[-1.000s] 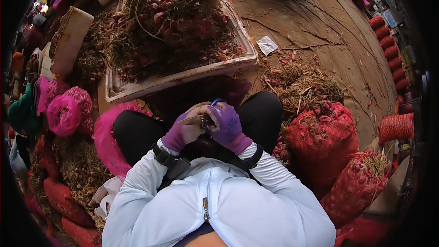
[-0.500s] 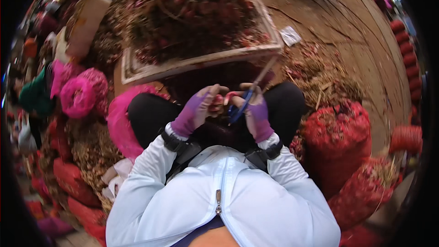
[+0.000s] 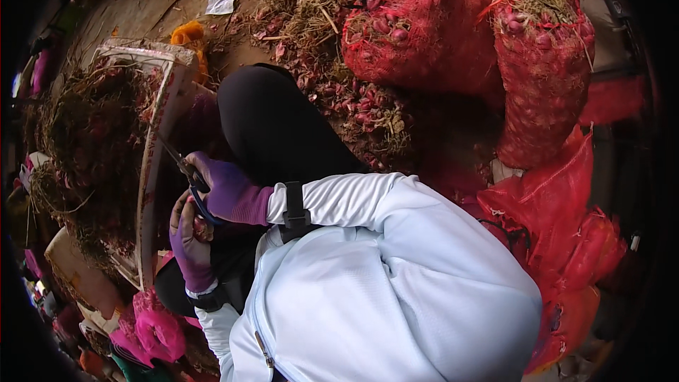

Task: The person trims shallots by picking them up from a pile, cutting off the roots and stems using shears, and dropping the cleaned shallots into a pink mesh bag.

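Toward nine o'clock from mid-view, both of my gloved hands are together, just beside the near rim of a white foam box (image 3: pixel 151 177). Right hand (image 3: pixel 225 189): purple glove, fingers closed round a pair of scissors (image 3: pixel 186 168), blue handle loop below, blades pointing between ten and eleven. How far the blades are parted, I cannot tell. Left hand (image 3: pixel 189 240): just below at six o'clock from the right, fingers curled in a narrow grip on a small reddish bulb (image 3: pixel 204 230), mostly hidden by the glove and lying close under the scissor handle.

Box holds a heap of dry stalks (image 3: pixel 88 134), brown and tangled, at nine to ten. My bent knee (image 3: pixel 263 117), in black cloth, stands at ten. White paper scrap (image 3: pixel 223 0) flat on the ground at eleven; orange netting (image 3: pixel 189 37) bunched near the box corner, half past ten. Loose bulbs (image 3: pixel 371 107) scattered at one. Beyond them, same bearing, a stuffed red mesh sack (image 3: pixel 431 35); a taller sack (image 3: pixel 543 85) at two, stalks at its mouth. Slack red netting (image 3: pixel 555 201) at three; pink mesh bag (image 3: pixel 160 331) between seven and eight.
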Demonstrator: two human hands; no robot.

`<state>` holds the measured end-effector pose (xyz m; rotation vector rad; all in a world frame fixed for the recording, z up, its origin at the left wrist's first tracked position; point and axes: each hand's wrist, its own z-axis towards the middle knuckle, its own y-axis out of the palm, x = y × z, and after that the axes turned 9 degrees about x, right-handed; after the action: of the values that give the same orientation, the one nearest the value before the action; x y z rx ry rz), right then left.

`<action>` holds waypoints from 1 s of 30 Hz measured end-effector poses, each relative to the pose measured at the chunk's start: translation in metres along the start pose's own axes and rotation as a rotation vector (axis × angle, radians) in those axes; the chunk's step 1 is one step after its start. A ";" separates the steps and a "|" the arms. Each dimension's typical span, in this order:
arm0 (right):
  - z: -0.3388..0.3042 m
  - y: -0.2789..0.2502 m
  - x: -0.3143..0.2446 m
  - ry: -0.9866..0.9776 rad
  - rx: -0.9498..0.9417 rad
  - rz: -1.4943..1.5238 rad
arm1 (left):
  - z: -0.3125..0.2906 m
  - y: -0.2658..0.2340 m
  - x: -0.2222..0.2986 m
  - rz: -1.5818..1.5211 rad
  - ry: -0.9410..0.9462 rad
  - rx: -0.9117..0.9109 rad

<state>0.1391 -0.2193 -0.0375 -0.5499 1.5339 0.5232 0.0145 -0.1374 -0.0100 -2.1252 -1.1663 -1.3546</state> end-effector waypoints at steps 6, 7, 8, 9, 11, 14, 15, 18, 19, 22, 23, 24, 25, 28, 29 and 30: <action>0.009 0.000 0.006 -0.015 -0.095 0.226 | 0.005 -0.024 -0.012 -0.043 -0.035 -0.002; 0.010 0.005 0.004 0.047 -0.123 0.377 | 0.004 -0.025 -0.009 -0.051 -0.021 0.022; 0.008 0.000 -0.009 0.013 -0.134 0.274 | 0.003 -0.026 -0.005 -0.167 -0.040 0.136; 0.010 -0.002 -0.007 -0.152 -0.174 0.142 | 0.002 -0.030 0.001 -0.290 -0.050 0.258; 0.006 0.001 0.007 -0.306 -0.189 -0.010 | 0.006 -0.052 0.012 -0.438 -0.019 -0.148; 0.004 -0.024 -0.003 -0.288 -0.308 -0.347 | 0.004 -0.012 0.029 -0.295 0.067 0.308; 0.004 -0.028 -0.002 -0.326 -0.375 -0.434 | 0.002 -0.015 0.030 -0.246 0.111 0.166; -0.001 -0.024 -0.003 -0.260 -0.487 -0.499 | -0.004 -0.018 0.036 -0.267 0.078 0.104; -0.002 -0.019 -0.002 -0.284 -0.534 -0.491 | -0.008 -0.019 0.036 -0.288 0.044 0.111; -0.004 -0.009 -0.005 -0.400 -0.481 -0.526 | -0.011 -0.024 0.027 -0.318 0.081 0.120; -0.005 -0.007 -0.006 -0.410 -0.494 -0.527 | -0.012 -0.025 0.026 -0.327 0.090 0.130; -0.005 -0.004 -0.005 -0.379 -0.514 -0.509 | -0.015 -0.025 0.024 -0.309 0.078 0.140; -0.004 -0.003 -0.004 -0.350 -0.531 -0.493 | -0.015 -0.025 0.024 -0.291 0.068 0.148; -0.002 -0.002 0.001 -0.341 -0.501 -0.487 | -0.008 -0.030 0.017 -0.329 0.029 0.107; -0.001 -0.003 0.004 -0.344 -0.509 -0.493 | -0.007 -0.033 0.015 -0.367 -0.005 0.051; 0.000 -0.004 0.006 -0.300 -0.517 -0.497 | -0.007 -0.034 0.014 -0.377 -0.003 0.054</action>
<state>0.1418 -0.2222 -0.0434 -1.1585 0.9209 0.5809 -0.0138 -0.1154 0.0011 -1.9350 -1.6463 -1.4508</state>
